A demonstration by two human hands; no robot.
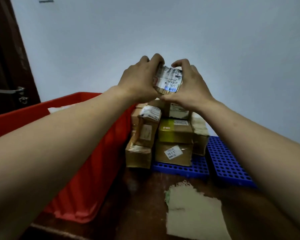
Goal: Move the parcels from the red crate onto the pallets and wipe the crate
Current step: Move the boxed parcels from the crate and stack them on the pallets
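Above the stack of parcels [173, 132], in the head view, a small parcel [168, 79] with a printed label is held between both hands. The left hand [139, 78] is curled round its left end, with the fingers over the top and the thumb underneath. The right hand [189, 85] grips the right end in the same manner, and the two thumbs almost meet below the parcel.

The stack is built on a blue pallet [180, 168], close against the outer wall of the red crate [93, 135]. A second blue pallet [230, 160] lies just beside it on the right. Something white [61, 108] is seen inside the crate behind the left forearm, so it is judged that more parcels may wait to be moved. A pale cloth [194, 205] lies on the brown table [142, 196] in front of the pallets, well apart from both hands. The wiping is judged as not yet begun.

For this step, the small parcel should be lowered flat onto the top box, with its long side laid along the box beneath. The stack looks uneven, and one parcel on its left side is tilted, so no pressure should be put there. The grip should be loosened only when the parcel is fully supported, and the fingers should be drawn away sideways so that nothing is dragged. Since the stack is already tall, the second pallet could be preferred for the next parcels.
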